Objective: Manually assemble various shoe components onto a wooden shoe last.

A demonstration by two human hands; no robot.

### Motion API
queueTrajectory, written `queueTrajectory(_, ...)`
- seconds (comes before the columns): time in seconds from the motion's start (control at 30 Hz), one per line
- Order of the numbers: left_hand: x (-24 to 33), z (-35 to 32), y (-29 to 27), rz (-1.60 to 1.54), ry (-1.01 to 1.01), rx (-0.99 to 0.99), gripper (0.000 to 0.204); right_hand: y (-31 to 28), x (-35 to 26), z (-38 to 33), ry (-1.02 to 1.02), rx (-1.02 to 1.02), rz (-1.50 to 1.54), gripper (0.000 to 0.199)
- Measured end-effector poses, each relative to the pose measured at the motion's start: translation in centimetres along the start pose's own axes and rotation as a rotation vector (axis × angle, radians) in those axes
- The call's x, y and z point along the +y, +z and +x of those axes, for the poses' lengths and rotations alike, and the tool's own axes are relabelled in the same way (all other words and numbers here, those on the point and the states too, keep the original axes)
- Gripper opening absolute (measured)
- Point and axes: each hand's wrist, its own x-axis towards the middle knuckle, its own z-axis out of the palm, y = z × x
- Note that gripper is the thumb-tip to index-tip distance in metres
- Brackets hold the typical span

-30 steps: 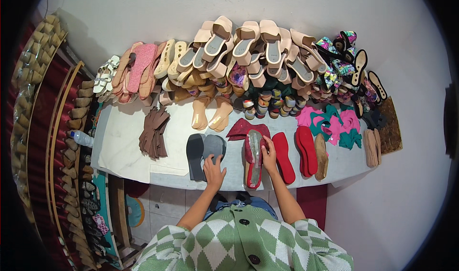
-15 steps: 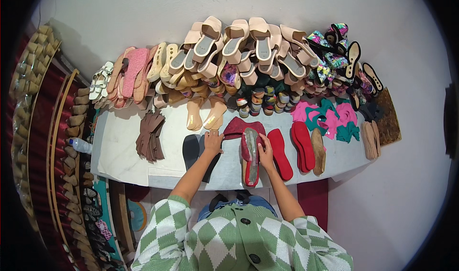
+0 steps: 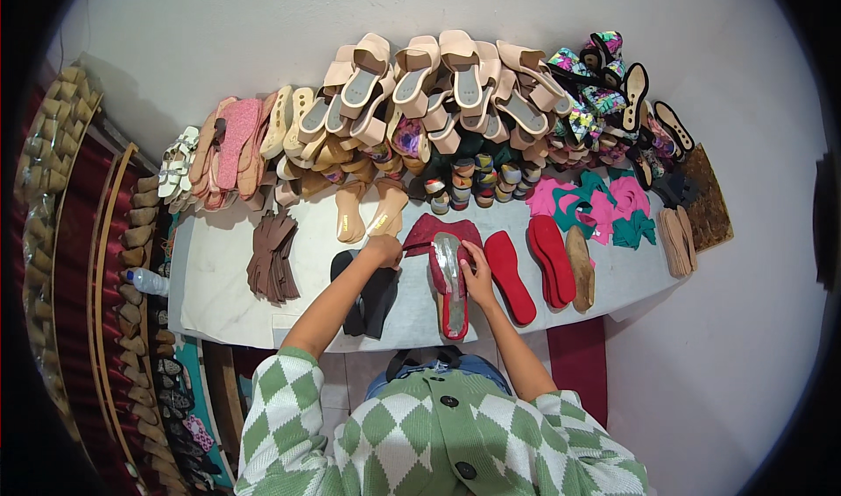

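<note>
My right hand (image 3: pixel 477 273) grips the right edge of a red-edged sandal piece (image 3: pixel 454 308), which has red cloth at its sides and a shiny greyish strip down its middle. It lies lengthwise near the table's front edge. My left hand (image 3: pixel 383 253) is curled, fingers bent together, above the far end of the black soles (image 3: pixel 375 303); what it pinches, if anything, is hidden. Just right of its fingertips, a dark red cloth upper (image 3: pixel 425 232) lies beyond the sandal piece. Red soles (image 3: pixel 509 277) sit right of my right hand.
Heeled sandals (image 3: pixel 416 76) are piled along the wall. Tan insoles (image 3: pixel 350 211), brown strips (image 3: pixel 273 260), pink and green scraps (image 3: pixel 596 207), stacked red soles (image 3: pixel 550 260) and a brown sole (image 3: pixel 579 268) lie on the table (image 3: pixel 219 295). A bottle (image 3: pixel 147 281) stands by the left shelves.
My left hand has lifted from lying spread on the black soles and curled up near their far end. My right hand remains at the sandal piece. The whole view has shifted slightly.
</note>
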Motion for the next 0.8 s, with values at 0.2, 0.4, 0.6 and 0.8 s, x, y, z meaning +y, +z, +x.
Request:
queueTrajectory(0.2,0.2,-0.5,1.2,-0.312,0.322,0.310,0.008,-0.1,-0.2,0.1,-0.009,0.004,-0.027,0.040)
queueTrajectory(0.4,1.0,-1.9,-3.7,-0.507,0.452,0.460,0.008,-0.3,-0.5,0.3,0.005,-0.055,-0.019,0.042)
queueTrajectory(0.6,-0.2,-3.6,-4.9,-0.579,0.445,0.637,0.009,0.1,-0.5,0.2,0.010,-0.038,0.005,0.042)
queueTrajectory(0.8,0.2,-3.8,-6.4,-0.821,0.354,0.539,0.008,-0.5,-0.3,0.0,0.011,-0.013,-0.028,0.042)
